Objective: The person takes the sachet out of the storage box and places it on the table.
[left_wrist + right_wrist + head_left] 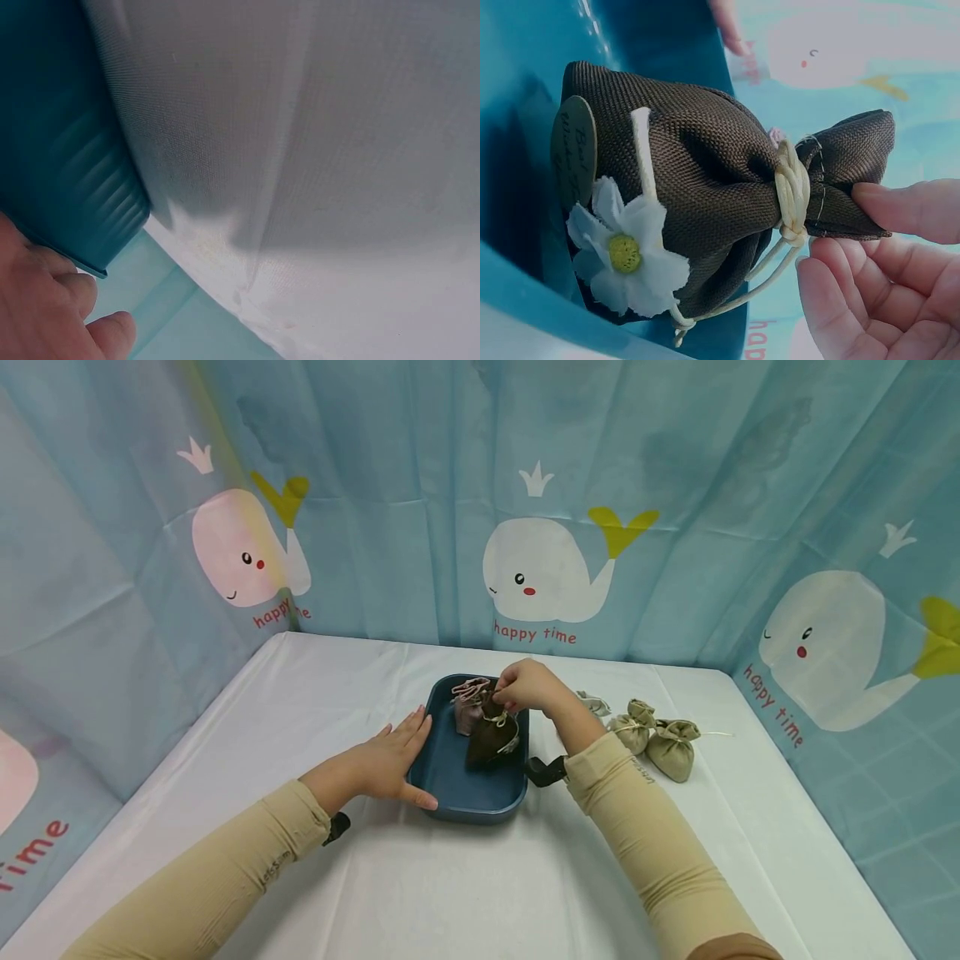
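A dark brown drawstring pouch with a cream cord, a white fabric flower and a round tag is inside a blue tray. My right hand pinches the gathered neck of this pouch between thumb and fingers, as the right wrist view shows up close. Beside it in the tray sits a mauve pouch with a pinkish ruffled top. My left hand lies along the tray's left rim with fingers spread, its thumb at the near corner. The left wrist view shows its fingertips against the rim.
Two olive-green pouches stand on the white table right of the tray. A pale grey pouch is partly hidden behind my right forearm. A blue curtain with whale prints hangs behind and beside the table.
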A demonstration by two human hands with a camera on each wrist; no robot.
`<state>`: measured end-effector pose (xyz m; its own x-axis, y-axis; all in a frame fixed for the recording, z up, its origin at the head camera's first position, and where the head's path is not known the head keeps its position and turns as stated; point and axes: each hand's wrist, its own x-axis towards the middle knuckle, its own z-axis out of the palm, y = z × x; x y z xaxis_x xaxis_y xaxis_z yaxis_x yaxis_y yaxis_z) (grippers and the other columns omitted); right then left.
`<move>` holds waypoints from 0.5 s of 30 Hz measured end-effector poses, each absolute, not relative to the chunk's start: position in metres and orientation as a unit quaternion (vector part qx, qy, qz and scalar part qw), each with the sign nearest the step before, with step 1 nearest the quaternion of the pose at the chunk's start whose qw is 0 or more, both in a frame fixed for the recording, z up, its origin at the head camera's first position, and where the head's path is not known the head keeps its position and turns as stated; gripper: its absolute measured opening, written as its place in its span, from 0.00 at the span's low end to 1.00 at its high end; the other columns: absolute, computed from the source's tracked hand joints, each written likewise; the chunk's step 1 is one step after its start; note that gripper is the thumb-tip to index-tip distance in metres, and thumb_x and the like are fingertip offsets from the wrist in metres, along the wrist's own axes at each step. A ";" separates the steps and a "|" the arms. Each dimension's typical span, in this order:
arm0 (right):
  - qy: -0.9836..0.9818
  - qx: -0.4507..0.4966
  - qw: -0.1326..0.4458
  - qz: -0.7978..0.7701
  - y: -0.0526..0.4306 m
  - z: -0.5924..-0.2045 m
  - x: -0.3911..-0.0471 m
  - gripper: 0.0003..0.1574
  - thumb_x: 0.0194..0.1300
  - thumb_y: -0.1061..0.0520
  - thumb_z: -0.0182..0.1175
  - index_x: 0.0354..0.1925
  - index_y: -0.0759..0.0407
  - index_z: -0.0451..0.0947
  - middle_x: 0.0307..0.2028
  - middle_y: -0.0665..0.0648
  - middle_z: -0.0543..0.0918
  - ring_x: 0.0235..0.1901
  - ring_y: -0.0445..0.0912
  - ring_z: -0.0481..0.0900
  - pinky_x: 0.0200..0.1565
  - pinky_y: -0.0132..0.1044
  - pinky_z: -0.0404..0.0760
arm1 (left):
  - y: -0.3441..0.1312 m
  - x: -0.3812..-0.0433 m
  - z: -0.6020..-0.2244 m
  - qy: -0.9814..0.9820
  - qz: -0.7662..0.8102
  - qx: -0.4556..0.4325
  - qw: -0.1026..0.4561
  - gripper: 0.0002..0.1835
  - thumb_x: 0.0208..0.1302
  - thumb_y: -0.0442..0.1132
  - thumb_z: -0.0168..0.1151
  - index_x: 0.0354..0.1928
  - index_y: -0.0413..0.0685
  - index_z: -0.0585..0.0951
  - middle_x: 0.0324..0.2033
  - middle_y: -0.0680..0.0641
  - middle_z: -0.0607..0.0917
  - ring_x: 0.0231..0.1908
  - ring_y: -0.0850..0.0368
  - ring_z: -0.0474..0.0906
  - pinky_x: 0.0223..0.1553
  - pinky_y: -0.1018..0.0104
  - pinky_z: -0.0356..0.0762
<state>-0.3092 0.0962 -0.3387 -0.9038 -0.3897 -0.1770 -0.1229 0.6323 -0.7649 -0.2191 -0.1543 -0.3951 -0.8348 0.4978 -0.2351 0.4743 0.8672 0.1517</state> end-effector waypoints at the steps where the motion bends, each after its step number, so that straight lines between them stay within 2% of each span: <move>1: 0.889 -0.144 0.163 -0.403 0.097 -0.339 -0.310 0.06 0.58 0.61 0.61 0.27 0.64 0.78 0.26 0.59 0.79 0.27 0.48 0.79 0.39 0.44 0.80 | -0.154 -0.219 -0.395 0.957 0.044 0.254 0.134 0.73 0.30 0.85 0.45 0.71 0.43 0.35 0.70 0.43 0.32 0.70 0.48 0.32 0.65 0.44 0.42; 9: 0.890 -0.150 0.154 -0.401 0.100 -0.335 -0.308 0.06 0.58 0.61 0.61 0.28 0.64 0.78 0.28 0.58 0.79 0.27 0.47 0.79 0.40 0.46 0.80 | -0.154 -0.219 -0.395 0.957 0.045 0.252 0.137 0.73 0.30 0.85 0.45 0.71 0.43 0.35 0.70 0.43 0.32 0.70 0.49 0.31 0.65 0.44 0.41; 15: 0.892 -0.159 0.149 -0.397 0.103 -0.328 -0.305 0.05 0.59 0.61 0.61 0.31 0.63 0.79 0.29 0.57 0.81 0.30 0.47 0.80 0.40 0.42 0.80 | -0.154 -0.219 -0.395 0.958 0.041 0.251 0.135 0.73 0.29 0.85 0.44 0.71 0.43 0.35 0.70 0.43 0.32 0.70 0.49 0.31 0.65 0.44 0.42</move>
<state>-0.3047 0.1026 -0.3277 -0.9056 -0.4007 -0.1392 -0.1650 0.6350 -0.7547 -0.2192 -0.1540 -0.3952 -0.8373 0.4920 -0.2384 0.4701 0.8705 0.1456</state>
